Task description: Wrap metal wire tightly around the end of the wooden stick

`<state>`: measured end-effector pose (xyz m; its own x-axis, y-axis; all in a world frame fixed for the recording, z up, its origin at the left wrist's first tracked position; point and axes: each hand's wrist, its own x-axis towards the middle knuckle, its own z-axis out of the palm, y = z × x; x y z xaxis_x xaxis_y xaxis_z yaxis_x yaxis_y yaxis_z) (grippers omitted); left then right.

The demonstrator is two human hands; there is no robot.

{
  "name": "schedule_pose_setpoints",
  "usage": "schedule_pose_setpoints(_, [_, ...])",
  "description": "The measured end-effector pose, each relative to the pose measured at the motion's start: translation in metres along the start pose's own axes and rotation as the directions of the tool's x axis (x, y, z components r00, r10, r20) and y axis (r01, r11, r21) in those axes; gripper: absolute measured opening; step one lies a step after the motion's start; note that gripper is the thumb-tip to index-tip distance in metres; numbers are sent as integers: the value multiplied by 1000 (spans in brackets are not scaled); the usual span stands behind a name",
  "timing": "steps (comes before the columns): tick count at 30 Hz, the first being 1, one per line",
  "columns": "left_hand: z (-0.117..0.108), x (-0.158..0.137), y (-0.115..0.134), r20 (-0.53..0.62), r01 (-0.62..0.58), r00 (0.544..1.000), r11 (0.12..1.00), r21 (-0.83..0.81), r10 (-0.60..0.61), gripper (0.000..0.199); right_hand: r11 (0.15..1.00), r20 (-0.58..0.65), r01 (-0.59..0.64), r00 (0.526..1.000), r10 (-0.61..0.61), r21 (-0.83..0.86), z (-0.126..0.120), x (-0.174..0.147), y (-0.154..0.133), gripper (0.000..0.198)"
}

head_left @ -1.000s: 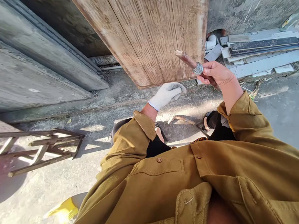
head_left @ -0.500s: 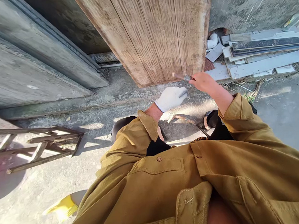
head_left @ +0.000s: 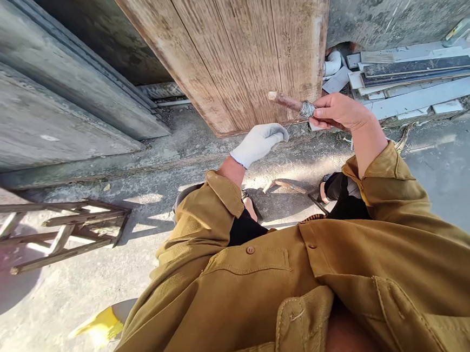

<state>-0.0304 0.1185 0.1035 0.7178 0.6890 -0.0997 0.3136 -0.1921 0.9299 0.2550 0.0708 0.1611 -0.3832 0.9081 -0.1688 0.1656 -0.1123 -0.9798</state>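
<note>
In my bare right hand (head_left: 342, 112) is a short brown stick (head_left: 288, 101), held by one end and pointing left. Several turns of thin grey wire (head_left: 307, 109) are wound round it, close to my fingers. My left hand (head_left: 260, 143) wears a white glove and is closed in a pinch, left of and slightly lower than the coil. A fine strand of wire runs from the coil to the gloved fingertips. Just beyond both hands stands a weathered wooden panel (head_left: 245, 50). A forked piece of wood (head_left: 286, 185) lies on the ground between my feet.
A wooden stool-like frame (head_left: 68, 227) lies to the left. Grey slabs (head_left: 50, 98) lean at the upper left. Stacked boards and tiles (head_left: 420, 99) sit at the right by a white pipe (head_left: 333, 64). A yellow-and-grey object (head_left: 100, 325) is at the lower left.
My right hand has moved right and slightly up with the stick, which shows more clearly. My gloved left hand has shifted a little left and up, so the hands are farther apart.
</note>
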Motion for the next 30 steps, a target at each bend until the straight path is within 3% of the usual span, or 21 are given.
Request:
schedule_pose_setpoints(5, [10, -3, 10, 32, -52, 998, 984, 173, 48, 22, 976, -263, -167, 957, 127, -137, 19, 13, 1, 47])
schedule_pose_setpoints(9, [11, -1, 11, 37, -27, 999, 962, 270, 18, 26, 840, -377, -317, 914, 148, -440, 24, 20, 5, 39])
schedule_pose_setpoints(14, [9, -2, 0, 53, -50, 998, 933, 356, 34, 30, 521, -348, -344, 933, 95, -781, 24, 27, 15, 27])
schedule_pose_setpoints(16, [5, -3, -4, 61, -67, 997, 922, 381, 47, 31, 398, -287, -352, 934, 214, -847, 27, 29, 17, 27])
schedule_pose_setpoints(18, [-1, -4, -7, 63, -85, 996, 916, 393, 65, 30, 344, -174, -332, 892, 418, -878, 33, 30, 18, 34])
schedule_pose_setpoints(21, [-10, -3, -6, 42, -85, 996, 913, 400, 74, 28, 404, 17, -274, 809, 587, -873, 45, 28, 15, 41])
schedule_pose_setpoints(26, [-13, 2, -4, 2, -51, 999, 938, 342, 54, 24, 734, 328, -190, 802, 499, -652, 50, 18, 1, 28])
schedule_pose_setpoints(28, [-9, 5, -6, 0, -35, 999, 956, 292, 36, 21, 821, 359, -179, 834, 419, -542, 47, 14, -4, 30])
schedule_pose_setpoints(30, [-5, 6, -8, -18, 22, 1000, 976, 215, -19, 18, 878, 263, -158, 917, 300, -452, 42, 13, -5, 34])
